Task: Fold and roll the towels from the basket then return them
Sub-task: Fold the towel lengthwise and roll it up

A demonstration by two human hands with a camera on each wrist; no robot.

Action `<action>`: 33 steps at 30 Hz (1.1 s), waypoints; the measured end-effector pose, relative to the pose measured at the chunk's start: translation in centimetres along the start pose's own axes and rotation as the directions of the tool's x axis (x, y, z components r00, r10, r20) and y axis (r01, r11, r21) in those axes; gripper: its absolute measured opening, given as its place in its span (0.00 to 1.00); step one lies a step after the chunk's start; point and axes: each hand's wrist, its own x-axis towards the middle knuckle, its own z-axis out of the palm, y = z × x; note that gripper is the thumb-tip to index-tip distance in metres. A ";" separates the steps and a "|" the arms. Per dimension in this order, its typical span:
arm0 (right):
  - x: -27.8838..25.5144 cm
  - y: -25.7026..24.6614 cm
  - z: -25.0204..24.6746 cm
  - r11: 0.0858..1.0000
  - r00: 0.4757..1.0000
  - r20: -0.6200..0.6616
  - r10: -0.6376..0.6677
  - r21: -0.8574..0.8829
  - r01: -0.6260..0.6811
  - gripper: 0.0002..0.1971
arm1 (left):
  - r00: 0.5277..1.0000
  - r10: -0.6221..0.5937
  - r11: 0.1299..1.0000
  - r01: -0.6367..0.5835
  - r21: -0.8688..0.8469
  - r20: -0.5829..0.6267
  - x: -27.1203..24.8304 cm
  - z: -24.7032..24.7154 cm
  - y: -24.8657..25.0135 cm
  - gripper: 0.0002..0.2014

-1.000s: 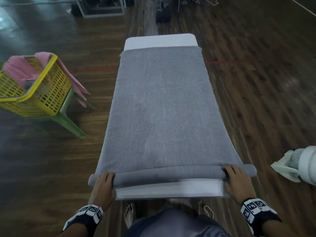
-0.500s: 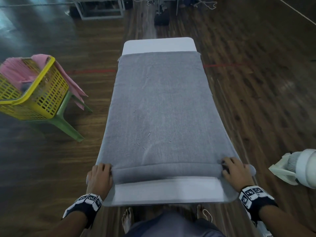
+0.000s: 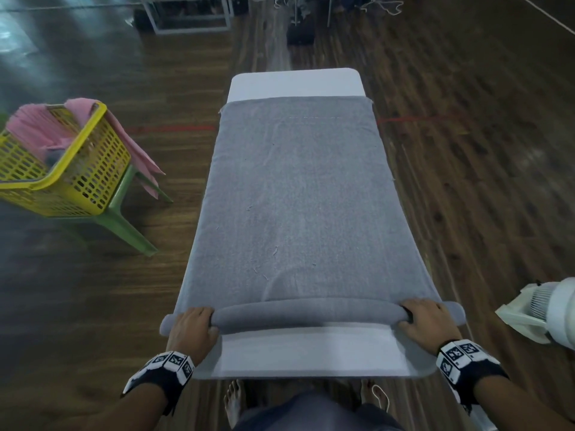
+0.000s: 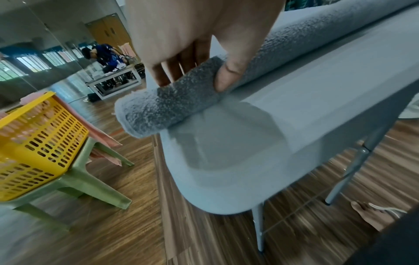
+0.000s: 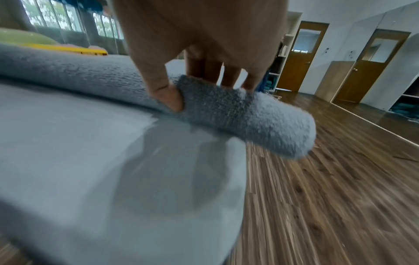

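Observation:
A grey towel (image 3: 298, 194) lies flat along the white table (image 3: 308, 353), and its near end is wound into a thin roll (image 3: 311, 312) across the table's width. My left hand (image 3: 193, 321) grips the roll's left end (image 4: 163, 111), thumb in front and fingers over the top. My right hand (image 3: 426, 318) grips the roll's right end (image 5: 249, 114) the same way. Both roll ends stick out past the table's sides. A yellow basket (image 3: 59, 169) with pink towels (image 3: 37, 129) sits on a green stool (image 3: 124, 219) to the left.
A white fan (image 3: 547, 312) stands close to the table's near right corner. Dark wooden floor surrounds the table. My bare feet (image 3: 233, 402) are under its near edge. Frames and gear (image 3: 186, 14) stand far behind the table, with doors (image 5: 301, 55) and shelves at the right.
The roll has grown thicker and moved away from me up the table, leaving more bare white table at the near end. Both hands kept hold of the roll's ends.

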 end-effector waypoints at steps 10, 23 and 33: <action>-0.4 -0.9 1.8 0.995 0.999 -0.034 0.016 0.097 -0.013 0.25 | 1.000 -0.016 1.000 0.016 0.015 0.011 -0.2 1.4 -0.4 0.26; -0.6 -0.8 0.7 0.998 0.975 -0.222 0.014 0.066 0.001 0.26 | 0.997 0.024 1.000 -0.022 0.021 -0.077 0.2 0.6 -1.2 0.27; -2.0 -0.4 2.1 0.998 0.996 -0.071 0.050 0.035 -0.047 0.21 | 0.994 0.070 0.997 -0.068 0.032 -0.080 -1.6 0.8 -0.1 0.16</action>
